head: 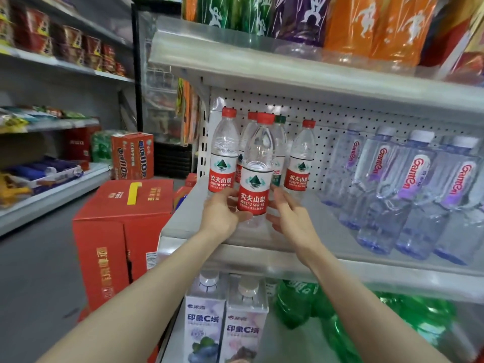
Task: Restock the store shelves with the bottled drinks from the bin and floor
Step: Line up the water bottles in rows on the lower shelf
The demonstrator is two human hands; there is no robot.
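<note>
Left hand [222,213] grips bottle [255,184] low, on shelf [327,229]; right hand [290,218] open beside it. Looks full, heavy, slippery; best hold at label.

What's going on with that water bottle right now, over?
Left hand grips the front red-label bottle, upright on the middle shelf. Right hand open beside it. Four more bottles stand close behind.

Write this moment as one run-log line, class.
left hand: grips front red-label bottle | right hand: open at bottle's side | bottle: upright on middle shelf | stage: placing
</note>
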